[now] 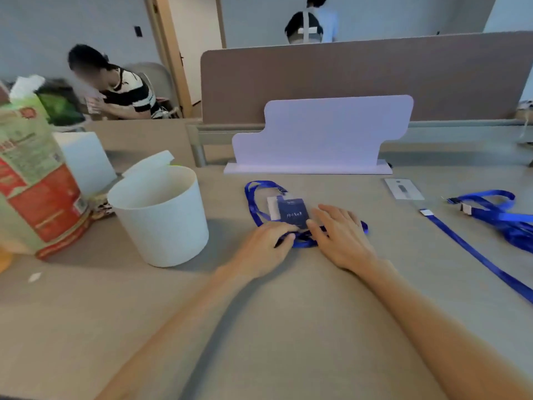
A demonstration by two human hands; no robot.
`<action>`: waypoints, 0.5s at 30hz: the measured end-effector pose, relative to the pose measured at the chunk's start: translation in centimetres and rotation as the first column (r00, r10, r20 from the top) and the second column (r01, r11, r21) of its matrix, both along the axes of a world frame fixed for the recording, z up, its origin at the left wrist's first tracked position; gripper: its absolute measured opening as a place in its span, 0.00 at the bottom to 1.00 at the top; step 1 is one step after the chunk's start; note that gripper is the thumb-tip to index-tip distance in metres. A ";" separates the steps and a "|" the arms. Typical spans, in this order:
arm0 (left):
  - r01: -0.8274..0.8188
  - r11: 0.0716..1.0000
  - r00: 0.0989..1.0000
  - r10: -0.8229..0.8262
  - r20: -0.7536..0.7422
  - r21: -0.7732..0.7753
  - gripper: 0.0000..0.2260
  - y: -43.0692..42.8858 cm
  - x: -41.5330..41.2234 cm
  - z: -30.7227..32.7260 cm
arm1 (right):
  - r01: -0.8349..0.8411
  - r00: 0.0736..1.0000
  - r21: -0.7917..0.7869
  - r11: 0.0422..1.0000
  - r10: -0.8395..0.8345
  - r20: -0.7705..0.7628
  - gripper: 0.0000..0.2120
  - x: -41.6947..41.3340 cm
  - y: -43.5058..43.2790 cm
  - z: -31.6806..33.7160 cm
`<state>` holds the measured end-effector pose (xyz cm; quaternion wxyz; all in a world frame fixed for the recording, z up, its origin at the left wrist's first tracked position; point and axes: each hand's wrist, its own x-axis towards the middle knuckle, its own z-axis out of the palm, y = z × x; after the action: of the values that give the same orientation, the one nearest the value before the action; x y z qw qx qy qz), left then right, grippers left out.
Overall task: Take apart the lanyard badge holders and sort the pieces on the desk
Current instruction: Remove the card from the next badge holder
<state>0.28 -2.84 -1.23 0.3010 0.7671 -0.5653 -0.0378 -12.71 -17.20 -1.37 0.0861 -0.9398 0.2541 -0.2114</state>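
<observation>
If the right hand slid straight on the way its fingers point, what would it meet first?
Probably the dark badge card inside the blue lanyard loop, just ahead of the right hand.

Illumination: soft, even indoor light of moderate brightness, cool in tint, laying a lavender cast on the white stand [323,134]. Shadows: faint and diffuse, pooling on the counter [288,356] beside the white bin [161,217] and between the forearms. Picture quality: soft throughout, print on the packet [37,180] at the left edge smeared, background figures out of focus, the partition [375,76] bowed by wide-angle distortion toward the frame edges.
</observation>
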 end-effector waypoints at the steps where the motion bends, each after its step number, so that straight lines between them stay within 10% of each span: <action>1: -0.038 0.998 0.998 0.035 -0.058 -0.045 0.12 0.1 0.8 0.2 | -0.016 1.000 -0.006 1.000 0.016 0.004 0.21 0.8 -0.1 0.0; 15: -0.308 0.951 0.951 0.308 -0.028 -0.014 0.19 -0.7 4.1 -0.8 | 0.334 0.942 0.259 0.906 -0.324 -0.081 0.41 10.7 1.0 0.4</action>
<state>4.41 -3.50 -2.05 0.3173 0.8425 -0.4352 0.0048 -2.02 -16.17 -0.97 0.1715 -0.8667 0.4368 -0.1693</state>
